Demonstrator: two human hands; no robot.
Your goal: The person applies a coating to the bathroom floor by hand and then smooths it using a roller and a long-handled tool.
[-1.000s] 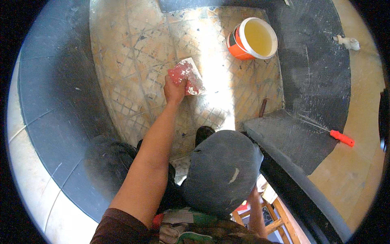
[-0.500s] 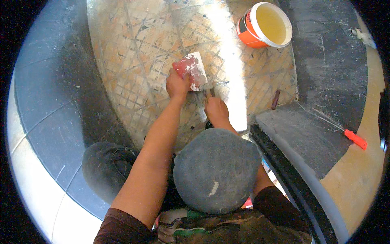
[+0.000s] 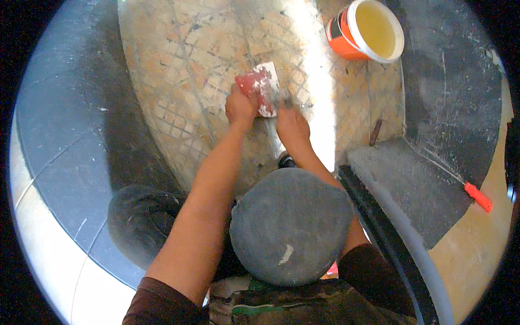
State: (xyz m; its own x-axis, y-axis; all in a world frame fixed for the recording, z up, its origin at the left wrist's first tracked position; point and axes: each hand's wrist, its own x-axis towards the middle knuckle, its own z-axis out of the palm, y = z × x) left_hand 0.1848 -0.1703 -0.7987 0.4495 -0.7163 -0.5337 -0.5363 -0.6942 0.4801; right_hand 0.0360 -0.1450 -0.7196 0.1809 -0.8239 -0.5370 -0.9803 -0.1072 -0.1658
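A flat red spreader (image 3: 250, 82) with a pale edge, smeared with white paste, is gripped at its near left side by my left hand (image 3: 240, 108). My right hand (image 3: 294, 129) is closed around a small scraper (image 3: 283, 98), its blurred blade held against the paste-covered side of the spreader. Both tools are over the patterned tile floor (image 3: 179, 70) between my arms. Most of the scraper's handle is hidden inside my right fist.
An orange bucket (image 3: 346, 43) of yellowish liquid stands at the far right. A thin metal tool with a red-orange handle (image 3: 478, 197) lies on the right grey ledge (image 3: 428, 184). A brown stick (image 3: 375, 132) rests near the ledge corner. Dark slabs (image 3: 59, 141) curve along the left.
The scraper has moved up along the spreader's pasted side, with my right hand following. The whole scene has shifted slightly in view.
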